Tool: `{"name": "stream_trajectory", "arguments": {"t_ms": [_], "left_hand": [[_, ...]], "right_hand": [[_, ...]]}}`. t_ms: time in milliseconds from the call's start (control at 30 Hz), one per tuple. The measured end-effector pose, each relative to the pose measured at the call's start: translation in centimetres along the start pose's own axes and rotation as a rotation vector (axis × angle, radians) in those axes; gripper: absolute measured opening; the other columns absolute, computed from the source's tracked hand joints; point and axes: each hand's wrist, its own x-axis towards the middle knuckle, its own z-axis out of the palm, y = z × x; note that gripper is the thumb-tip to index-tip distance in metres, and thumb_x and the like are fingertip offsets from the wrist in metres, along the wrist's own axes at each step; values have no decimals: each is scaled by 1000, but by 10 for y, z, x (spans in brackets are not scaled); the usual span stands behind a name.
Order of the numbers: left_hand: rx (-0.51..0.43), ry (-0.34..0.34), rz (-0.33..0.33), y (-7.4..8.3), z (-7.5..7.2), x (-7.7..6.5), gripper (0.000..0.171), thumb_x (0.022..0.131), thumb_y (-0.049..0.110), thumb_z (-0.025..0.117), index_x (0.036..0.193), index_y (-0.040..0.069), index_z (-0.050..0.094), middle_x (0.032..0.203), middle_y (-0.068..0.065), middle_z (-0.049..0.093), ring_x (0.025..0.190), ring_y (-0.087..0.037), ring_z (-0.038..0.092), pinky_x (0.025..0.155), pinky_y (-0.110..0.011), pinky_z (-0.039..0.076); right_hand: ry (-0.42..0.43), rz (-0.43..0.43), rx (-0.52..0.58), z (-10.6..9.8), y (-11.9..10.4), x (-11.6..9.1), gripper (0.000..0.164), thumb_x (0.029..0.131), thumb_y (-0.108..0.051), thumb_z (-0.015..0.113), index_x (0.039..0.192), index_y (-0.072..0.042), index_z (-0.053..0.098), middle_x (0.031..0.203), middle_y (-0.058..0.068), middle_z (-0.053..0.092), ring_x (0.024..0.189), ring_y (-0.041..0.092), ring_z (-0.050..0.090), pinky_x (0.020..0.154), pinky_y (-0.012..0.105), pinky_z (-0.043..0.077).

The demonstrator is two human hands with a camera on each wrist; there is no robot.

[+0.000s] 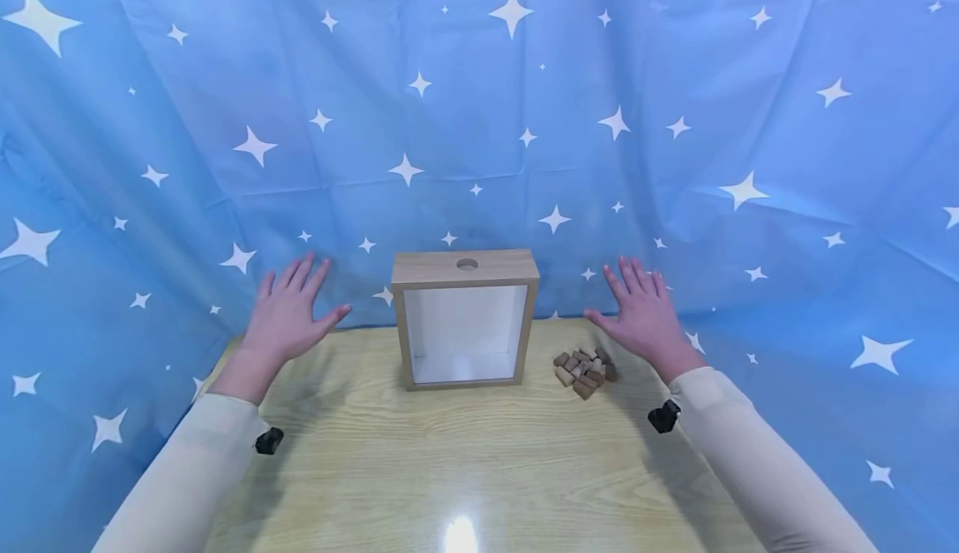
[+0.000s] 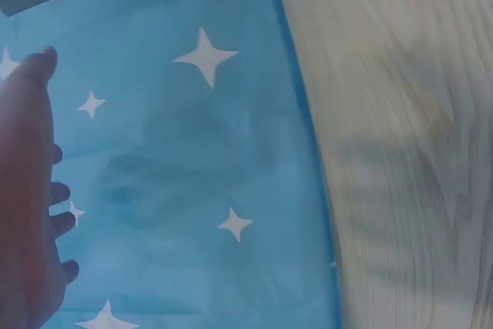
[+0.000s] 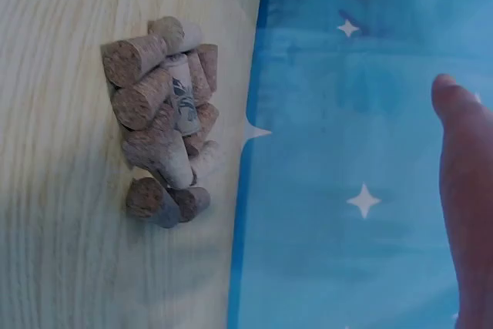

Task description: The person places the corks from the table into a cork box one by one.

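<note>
Both hands are held up over the table with fingers spread and nothing in them. My left hand [image 1: 288, 316] is to the left of a shallow wooden box frame [image 1: 466, 268], its thumb pointing toward the box. On the other side, my right hand [image 1: 638, 316] hovers just behind and right of a small heap of corks [image 1: 584, 371]. The box stands upright, with a round hole in its top, a white inside and a see-through front. In the right wrist view the corks [image 3: 181, 94] lie jumbled together, one bearing dark print.
A light wood-grain table [image 1: 419, 470] carries the box and corks. Blue cloth [image 1: 479, 103] with white stars hangs close behind the table's back edge and along both sides. Small black devices [image 1: 663, 416] sit on the wrists below the white sleeves.
</note>
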Motion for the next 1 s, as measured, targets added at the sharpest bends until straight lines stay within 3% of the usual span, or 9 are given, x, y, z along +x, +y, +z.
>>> {"name": "stream_trajectory", "arguments": {"t_ms": [167,367,567,800,1000], "left_hand": [[-116,32,30,7,-8,4,94,107,69,58,175,11,30,178,-23,28,161,-50,27,125,-74,23],[-362,67,77,16,-15,10,86,108,55,68,175,14,33,172,-22,39,155,-51,37,120,-74,33],[-553,24,94,23,-19,16,82,110,48,68,177,20,30,171,-19,40,155,-47,40,120,-73,34],[-759,2,160,38,-23,25,74,112,32,69,174,13,34,168,-20,44,151,-43,46,120,-64,41],[-837,-11,170,50,-22,32,72,111,26,70,172,11,36,165,-19,48,149,-42,49,119,-64,42]], "right_hand": [[7,12,85,1,-1,-8,102,105,-77,52,177,-11,22,183,22,10,168,47,7,132,67,-1],[0,66,268,5,-1,-19,94,108,-67,59,175,-8,30,179,27,22,165,53,12,128,77,4],[-48,121,469,14,4,-30,84,111,-55,62,173,-7,34,176,29,27,161,58,19,124,82,10],[-106,144,673,33,14,-43,79,114,-50,61,173,-6,33,175,28,30,160,57,24,124,77,23],[-131,173,746,45,15,-54,74,114,-40,64,169,2,38,169,32,37,150,56,41,120,71,37]]}}
